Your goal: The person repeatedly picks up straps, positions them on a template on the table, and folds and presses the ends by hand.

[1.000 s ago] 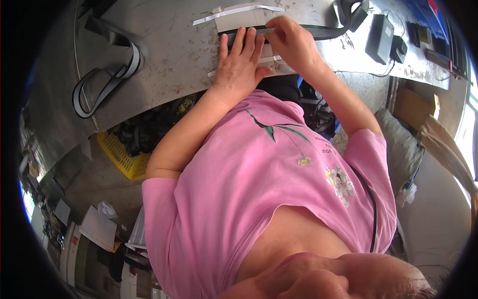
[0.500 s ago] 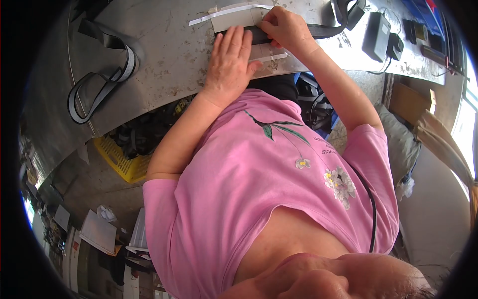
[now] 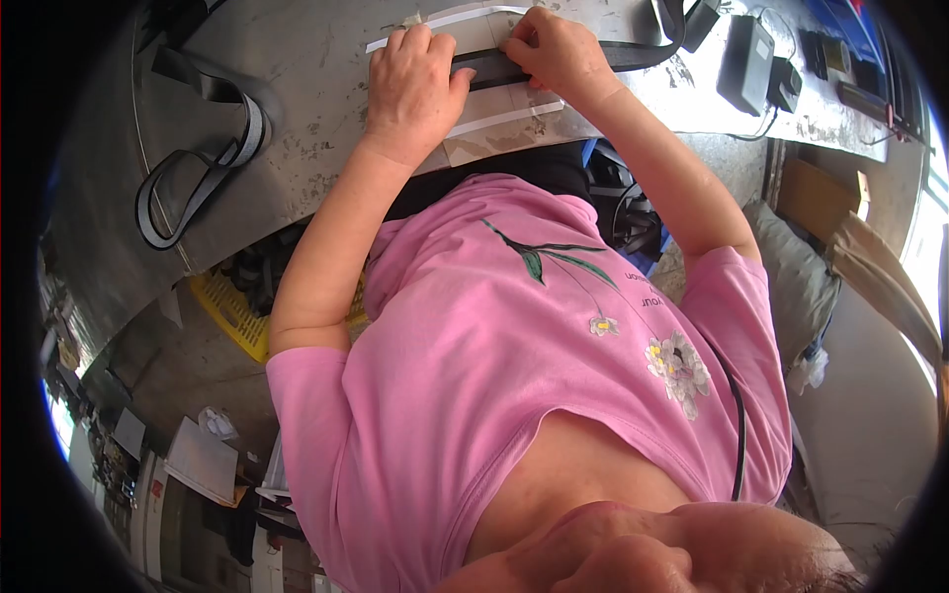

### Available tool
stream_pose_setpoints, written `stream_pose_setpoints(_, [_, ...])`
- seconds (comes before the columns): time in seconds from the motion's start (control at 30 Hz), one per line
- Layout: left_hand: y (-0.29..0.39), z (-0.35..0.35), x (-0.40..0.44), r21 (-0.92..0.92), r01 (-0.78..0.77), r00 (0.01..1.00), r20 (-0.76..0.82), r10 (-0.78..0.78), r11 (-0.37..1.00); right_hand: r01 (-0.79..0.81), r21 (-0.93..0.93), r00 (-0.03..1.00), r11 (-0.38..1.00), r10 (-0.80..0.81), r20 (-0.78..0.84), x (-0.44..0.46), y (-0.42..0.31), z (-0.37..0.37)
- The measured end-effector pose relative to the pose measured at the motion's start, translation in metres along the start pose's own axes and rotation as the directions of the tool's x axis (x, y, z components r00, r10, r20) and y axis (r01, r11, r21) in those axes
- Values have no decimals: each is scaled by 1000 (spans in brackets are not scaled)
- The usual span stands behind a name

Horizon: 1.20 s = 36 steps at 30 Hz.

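A black webbing strap [image 3: 491,66] lies across a pale strip marked by white tape [image 3: 514,120] on the metal table. My left hand [image 3: 410,94] is palm down over the strap's left end, fingers bent and thumb against it; the end itself is hidden beneath the hand. Close by on the right, my right hand [image 3: 559,54] has its fingers curled in a pinch at the strap's upper edge. From there the strap runs right and bends upward out of the picture.
Another dark strap with grey edging [image 3: 252,133] lies looped on the table's [image 3: 306,119] left side. At the right are a black power adapter [image 3: 746,64] and its cable. A yellow crate [image 3: 237,321] sits below the table, and a cushion [image 3: 791,267] at the right.
My left hand has slid left along the strap, from lying flat with fingers straight to bent fingers at its end. My right hand has shifted only slightly left and up.
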<state>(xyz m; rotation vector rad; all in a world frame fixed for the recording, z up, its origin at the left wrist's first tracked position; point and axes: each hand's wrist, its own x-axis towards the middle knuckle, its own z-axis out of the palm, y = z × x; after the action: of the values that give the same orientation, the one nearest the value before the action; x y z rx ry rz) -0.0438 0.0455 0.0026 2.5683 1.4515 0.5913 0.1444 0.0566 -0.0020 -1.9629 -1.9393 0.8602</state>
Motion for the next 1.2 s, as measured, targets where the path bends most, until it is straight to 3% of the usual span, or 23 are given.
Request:
stream_pose_setpoints(0.2, [-3, -3, 9, -81, 110, 984, 148, -97, 991, 10, 14, 1000, 1000, -10, 1, 0, 1, 3])
stream_pose_setpoints(0.27, [1, -9, 15, -131, 287, 916, 328, -232, 949, 59, -45, 995, 997, -63, -82, 2, 5, 10])
stream_pose_setpoints(0.3, [3, -10, 14, -127, 284, 916, 329, -230, 950, 58, -40, 994, 997, -62, -85, 2, 5, 10])
stream_pose_setpoints(0.33, [3, -10, 11, -403, 490, 854, 399, -334, 773, 58, -36, 995, 998, -61, -83, 1, 4, 10])
stream_pose_setpoints(0.37, [5, -11, 9, -608, 634, 774, 495, -395, 478, 58, -31, 995, 998, -61, -82, 1, 4, 10])
stream_pose_setpoints(0.4, [8, -15, 5, -602, 635, 772, 498, -394, 484, 56, -23, 995, 998, -57, -83, 0, 2, 10])
stream_pose_setpoints(0.47, [18, -23, -4, -804, 587, 755, 587, -292, -98, 76, -45, 993, 996, -80, -84, -1, 1, 9])
stream_pose_setpoints(0.5, [22, -22, -8, -791, 602, 752, 607, -257, -109, 75, -38, 993, 996, -78, -84, -1, 1, 9])
stream_pose_setpoints(0.63, [34, 1, -22, -787, 617, 759, 597, -259, -5, 79, -43, 994, 996, -82, -75, -2, 1, 9])
stream_pose_setpoints(0.73, [40, 13, -19, -610, 655, 756, 532, -382, 446, 52, -53, 995, 997, -56, -80, 0, 1, 11])
stream_pose_setpoints(0.77, [42, 16, -19, -609, 654, 756, 531, -383, 449, 38, -54, 996, 998, -43, -80, 0, 1, 12])
stream_pose_setpoints(0.8, [43, 20, -19, -593, 446, 895, 290, -339, 670, 40, -50, 996, 998, -44, -80, 0, 1, 12])
stream_pose_setpoints(0.83, [45, 21, -18, -492, 217, 973, 45, -224, 843, 47, -43, 996, 998, -50, -73, 0, 1, 12])
stream_pose_setpoints(0.9, [52, 19, -17, -484, 230, 972, 63, -228, 844, 57, -31, 996, 998, -59, -63, 0, 3, 10])
stream_pose_setpoints(1.0, [59, 15, -18, -309, 218, 976, 85, -202, 926, 89, -32, 994, 995, -91, -63, 0, 9, 11])
stream_pose_setpoints(1.07, [64, 13, -18, -205, 217, 970, 152, -188, 955, 268, 25, 959, 963, -264, -98, -2, 18, 9])
stream_pose_setpoints(1.1, [66, 12, -17, -204, 214, 971, 150, -186, 955, 268, 25, 959, 963, -264, -101, -2, 18, 1])
stream_pose_setpoints(1.13, [69, 10, -16, -159, 215, 965, 183, -185, 964, 66, 312, 995, 948, -86, 51, -3, 14, -12])
stream_pose_setpoints(1.17, [71, 9, -15, -114, 215, 958, 216, -187, 970, -176, 535, 968, 827, 47, 245, -5, 14, -21])
stream_pose_setpoints(1.2, [73, 10, -15, -117, 218, 958, 215, -189, 969, -147, 615, 983, 774, 45, 179, -8, 20, -25])
